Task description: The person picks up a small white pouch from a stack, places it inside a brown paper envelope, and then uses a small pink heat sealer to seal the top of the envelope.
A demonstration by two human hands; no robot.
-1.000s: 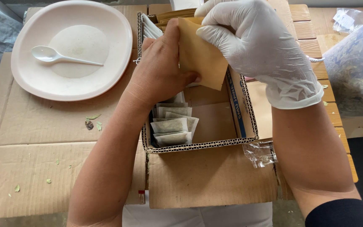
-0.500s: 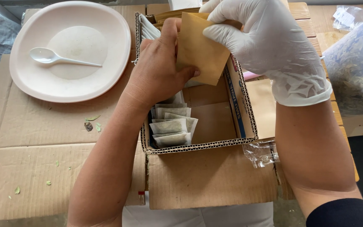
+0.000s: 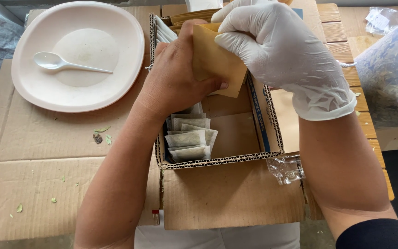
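Gripping a brown paper envelope (image 3: 215,62) above the open cardboard box (image 3: 222,159), the bare left hand (image 3: 176,80) and gloved right hand (image 3: 277,50) close around it; thin and light, it likely creases easily, best pinched at its edges; tea bags (image 3: 187,138) lie below.

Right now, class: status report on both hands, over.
Left hand bare, right hand gloved, both gripping brown envelope. Held above cardboard box of sachets. Nothing in the way.
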